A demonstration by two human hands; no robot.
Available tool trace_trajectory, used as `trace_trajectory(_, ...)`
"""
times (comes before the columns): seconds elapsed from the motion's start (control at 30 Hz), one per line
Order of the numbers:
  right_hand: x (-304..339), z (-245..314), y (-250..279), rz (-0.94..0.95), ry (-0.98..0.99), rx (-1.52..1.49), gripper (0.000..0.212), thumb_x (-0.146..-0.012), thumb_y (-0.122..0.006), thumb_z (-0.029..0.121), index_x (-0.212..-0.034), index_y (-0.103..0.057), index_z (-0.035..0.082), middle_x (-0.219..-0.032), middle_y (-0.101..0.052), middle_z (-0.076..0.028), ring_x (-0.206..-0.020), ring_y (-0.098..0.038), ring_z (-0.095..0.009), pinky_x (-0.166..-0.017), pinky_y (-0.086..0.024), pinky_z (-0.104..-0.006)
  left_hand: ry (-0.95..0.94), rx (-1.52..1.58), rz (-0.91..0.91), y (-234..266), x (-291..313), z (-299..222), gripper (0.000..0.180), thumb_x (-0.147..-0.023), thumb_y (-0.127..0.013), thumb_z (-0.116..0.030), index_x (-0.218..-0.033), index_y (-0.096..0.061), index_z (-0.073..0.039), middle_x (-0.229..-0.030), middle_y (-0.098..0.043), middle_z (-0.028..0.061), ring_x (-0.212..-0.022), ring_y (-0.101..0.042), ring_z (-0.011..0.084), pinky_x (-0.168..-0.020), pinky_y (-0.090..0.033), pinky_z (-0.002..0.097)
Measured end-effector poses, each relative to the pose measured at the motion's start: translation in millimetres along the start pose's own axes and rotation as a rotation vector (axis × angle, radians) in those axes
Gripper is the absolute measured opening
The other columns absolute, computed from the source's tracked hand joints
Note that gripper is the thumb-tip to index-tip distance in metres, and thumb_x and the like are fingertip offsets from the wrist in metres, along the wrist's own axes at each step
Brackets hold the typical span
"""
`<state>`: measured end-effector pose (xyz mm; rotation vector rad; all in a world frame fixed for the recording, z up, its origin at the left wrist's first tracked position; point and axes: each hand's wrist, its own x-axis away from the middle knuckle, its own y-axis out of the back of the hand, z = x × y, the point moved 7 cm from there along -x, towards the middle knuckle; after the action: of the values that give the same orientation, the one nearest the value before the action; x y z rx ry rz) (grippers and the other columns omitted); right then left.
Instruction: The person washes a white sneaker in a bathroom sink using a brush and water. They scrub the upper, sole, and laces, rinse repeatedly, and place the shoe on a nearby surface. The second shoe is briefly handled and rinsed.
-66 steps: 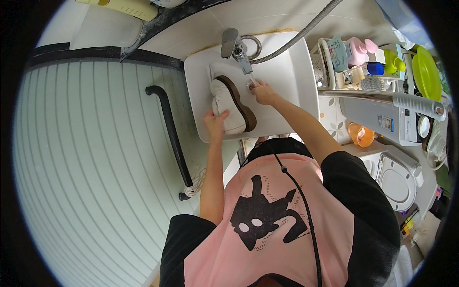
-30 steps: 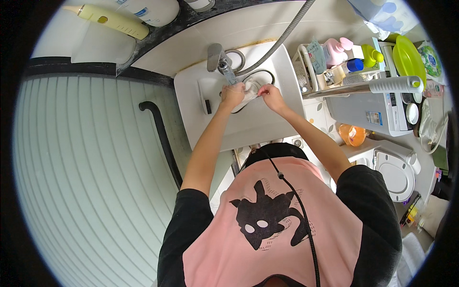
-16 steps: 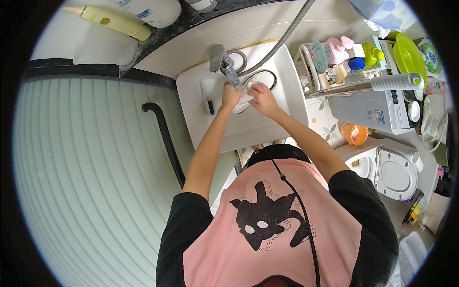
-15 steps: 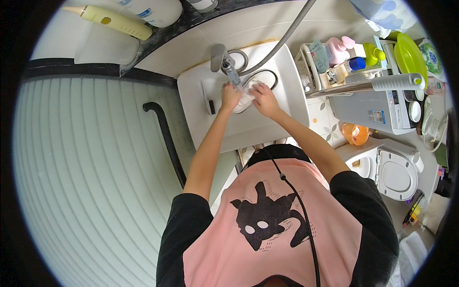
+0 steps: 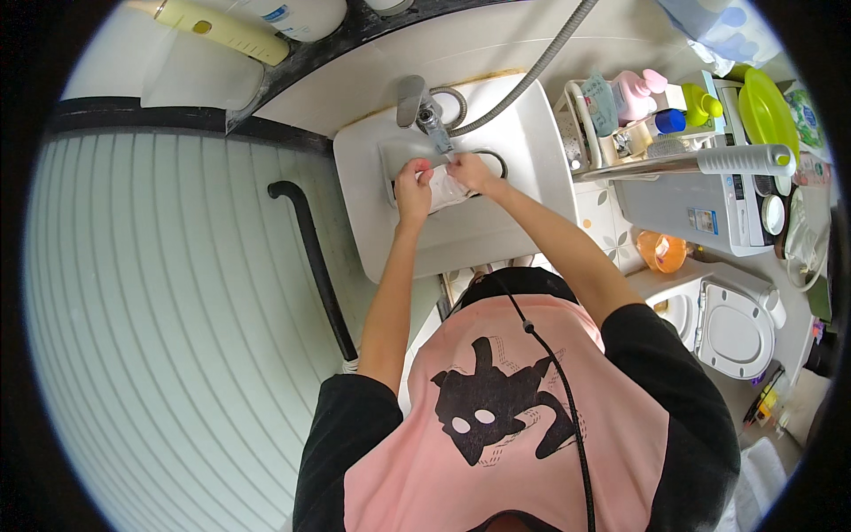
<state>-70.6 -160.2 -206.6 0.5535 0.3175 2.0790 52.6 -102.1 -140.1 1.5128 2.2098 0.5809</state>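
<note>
Both hands are over the white sink (image 5: 390, 244), just below the grey faucet (image 5: 424, 111). Between them is a white, wet-looking cloth (image 5: 449, 189), its full shape partly covered by my fingers. My left hand (image 5: 413, 188) has its fingers curled and closed at the cloth's left end. At the upper right end, right under the spout, my right hand (image 5: 472, 172) pinches the cloth. A dark curved edge (image 5: 498, 160) shows in the basin behind my right hand; I cannot make out what it belongs to.
A grey ribbed hose (image 5: 532, 75) runs down behind the faucet. On the right stand a rack with bottles (image 5: 631, 96), a grey-white appliance (image 5: 683, 208), an orange bin (image 5: 663, 252) and a toilet (image 5: 736, 328). A black bar (image 5: 306, 239) lines the left, before a ribbed panel.
My right hand has gone from lying spread on the cloth to pinching it nearer the spout. My left hand has shifted slightly left and down, and the cloth now stretches between both hands.
</note>
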Motion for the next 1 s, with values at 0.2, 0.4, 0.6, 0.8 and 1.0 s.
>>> trace_trajectory(0.2,-18,32,0,0.036,0.106,0.066,0.035,-0.077,-0.049,0.032,-0.079,-0.058,-0.001,-0.071,-0.058,-0.023,-0.068,-0.057,-0.036,-0.062,-0.044,-0.0403,0.172,-0.057,0.165,14,4,19,0.019,-0.069,-0.059,-0.001,-0.087,-0.058,0.002,-0.076,-0.061,0.0134,-0.070,-0.059,0.0220,-0.063,-0.046,0.0303)
trace_trajectory(0.4,-15,27,-4,-0.031,-0.081,0.194,0.034,-0.076,-0.045,0.031,-0.083,-0.059,0.001,-0.080,-0.059,-0.021,-0.079,-0.056,-0.038,-0.072,-0.045,-0.0423,0.153,-0.181,0.199,12,6,24,0.021,-0.069,-0.058,-0.004,-0.090,-0.059,0.000,-0.075,-0.062,0.0122,-0.065,-0.058,0.0188,-0.057,-0.044,0.0291)
trace_trajectory(0.6,-15,1,12,-0.247,-0.008,-0.012,0.028,-0.076,-0.047,0.025,-0.079,-0.056,-0.002,-0.076,-0.058,-0.022,-0.071,-0.056,-0.039,-0.066,-0.044,-0.0418,0.144,-0.511,0.328,-27,-1,1,0.026,-0.078,-0.045,-0.022,-0.092,-0.057,-0.003,-0.080,-0.059,0.0177,-0.076,-0.057,0.0335,-0.068,-0.044,0.0436)
trace_trajectory(0.8,5,-26,18,0.027,-0.072,-0.323,0.028,-0.082,-0.048,0.021,-0.100,-0.050,0.000,-0.072,-0.055,-0.007,-0.060,-0.051,-0.012,-0.053,-0.042,-0.0262,-0.097,-0.809,0.299,-82,-26,9,0.028,-0.082,-0.041,-0.028,-0.088,-0.057,-0.006,-0.081,-0.060,0.0157,-0.077,-0.057,0.0359,-0.070,-0.044,0.0461)
trace_trajectory(1.0,41,-62,31,0.059,-0.127,-0.244,0.030,-0.080,-0.053,0.013,-0.107,-0.049,0.000,-0.079,-0.055,-0.005,-0.065,-0.051,-0.012,-0.060,-0.043,-0.0252,0.282,-0.667,0.373,-89,-42,4,0.034,-0.081,-0.042,-0.030,-0.096,-0.056,-0.003,-0.089,-0.060,0.0150,-0.084,-0.058,0.0333,-0.076,-0.043,0.0420)
